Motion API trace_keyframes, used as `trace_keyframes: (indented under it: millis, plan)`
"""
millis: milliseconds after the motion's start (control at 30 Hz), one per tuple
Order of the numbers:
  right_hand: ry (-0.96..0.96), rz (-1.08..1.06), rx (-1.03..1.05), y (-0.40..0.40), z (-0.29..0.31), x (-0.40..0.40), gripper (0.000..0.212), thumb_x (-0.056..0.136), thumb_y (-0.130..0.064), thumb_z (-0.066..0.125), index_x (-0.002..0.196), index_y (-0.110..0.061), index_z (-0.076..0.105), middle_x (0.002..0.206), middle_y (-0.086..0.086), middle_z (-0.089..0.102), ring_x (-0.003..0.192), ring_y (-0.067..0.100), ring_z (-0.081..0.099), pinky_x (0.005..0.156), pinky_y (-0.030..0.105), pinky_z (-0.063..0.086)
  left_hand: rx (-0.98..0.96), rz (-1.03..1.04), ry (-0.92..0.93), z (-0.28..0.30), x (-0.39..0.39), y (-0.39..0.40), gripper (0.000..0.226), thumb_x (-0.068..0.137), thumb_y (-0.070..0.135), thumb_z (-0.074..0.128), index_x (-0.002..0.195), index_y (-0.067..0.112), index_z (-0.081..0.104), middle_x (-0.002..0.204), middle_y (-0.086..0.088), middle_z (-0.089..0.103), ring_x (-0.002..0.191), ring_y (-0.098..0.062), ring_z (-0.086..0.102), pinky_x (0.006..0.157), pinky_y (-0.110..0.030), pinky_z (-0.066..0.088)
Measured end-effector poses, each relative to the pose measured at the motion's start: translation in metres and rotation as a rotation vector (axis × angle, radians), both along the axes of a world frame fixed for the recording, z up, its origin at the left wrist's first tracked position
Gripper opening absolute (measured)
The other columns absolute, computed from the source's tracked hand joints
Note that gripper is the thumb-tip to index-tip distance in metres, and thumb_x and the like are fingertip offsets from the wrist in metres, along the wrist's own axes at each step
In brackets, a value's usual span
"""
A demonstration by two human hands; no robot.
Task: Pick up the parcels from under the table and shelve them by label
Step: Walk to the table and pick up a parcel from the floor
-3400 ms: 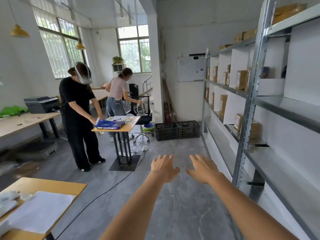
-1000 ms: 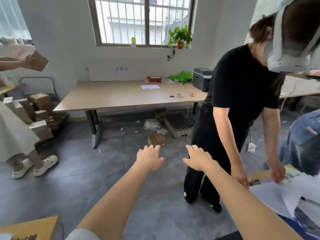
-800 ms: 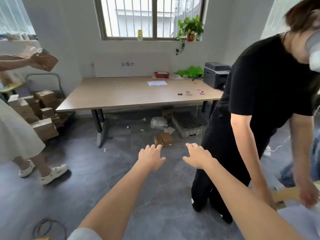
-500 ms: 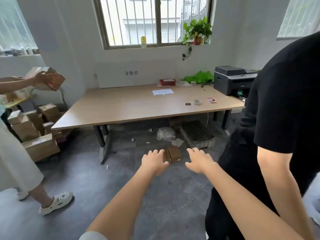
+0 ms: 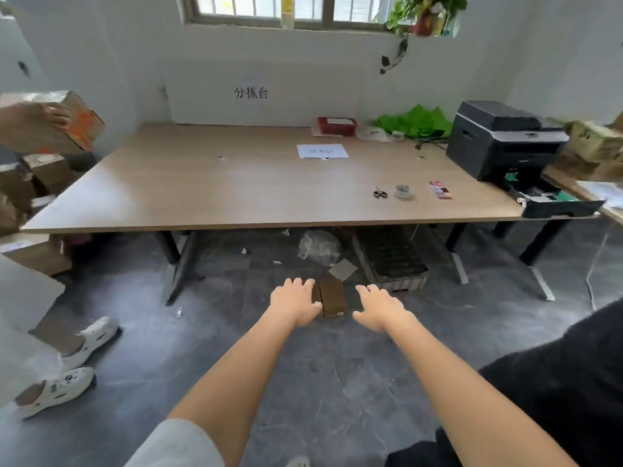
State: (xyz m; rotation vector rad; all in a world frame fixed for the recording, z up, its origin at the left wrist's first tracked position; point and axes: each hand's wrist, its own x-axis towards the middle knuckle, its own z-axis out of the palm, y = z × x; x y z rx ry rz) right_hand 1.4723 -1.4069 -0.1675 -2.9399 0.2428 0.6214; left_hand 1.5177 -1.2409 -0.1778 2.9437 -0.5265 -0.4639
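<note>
Two small brown cardboard parcels [image 5: 332, 301] lie side by side on the grey floor just in front of the wooden table [image 5: 236, 193]. My left hand [image 5: 295, 303] and my right hand [image 5: 379, 310] are stretched out in front of me with relaxed, straight fingers, one on each side of the parcels in the picture. Both hands hold nothing. The left parcel is partly hidden behind my left hand.
Under the table lie a black crate [image 5: 391, 261], a crumpled plastic bag [image 5: 318, 246] and paper scraps. A printer [image 5: 505, 146], scissors and tape sit on top. A person in white shoes [image 5: 64, 365] holding a box stands left, beside stacked boxes [image 5: 37, 254]. A person in black [image 5: 556, 382] is at right.
I have turned from the shelves and walked up to the table. The parcels on the floor are nearer and now appear between my hands. The person in black has slid to the right edge.
</note>
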Motion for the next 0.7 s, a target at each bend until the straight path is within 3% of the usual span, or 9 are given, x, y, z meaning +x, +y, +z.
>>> trace_keyframes:
  millis: [433,700]
  plan:
    - [0.098,0.026,0.102,-0.07,-0.064,0.227,0.065,0.091,-0.031,0.045,0.149,-0.015,0.02,0.152,0.011,0.029,0.134,0.033,0.035,0.105,0.046,0.04,0.039,0.023,0.161,-0.062,0.219,-0.071,0.061,0.092,0.039,0.036,0.148,0.018,0.025,0.147,-0.008,0.039,0.137,-0.027,0.034,0.102,-0.044,0.039]
    - [0.114,0.068,0.199,-0.121,-0.179,0.368,0.064,0.092,-0.029,0.046,0.15,-0.017,0.02,0.153,0.009,0.031,0.135,0.03,0.037,0.105,0.044,0.041,0.051,0.107,0.227,-0.183,0.341,-0.123,0.063,0.093,0.039,0.036,0.15,0.02,0.021,0.152,-0.007,0.036,0.138,-0.028,0.036,0.105,-0.043,0.041]
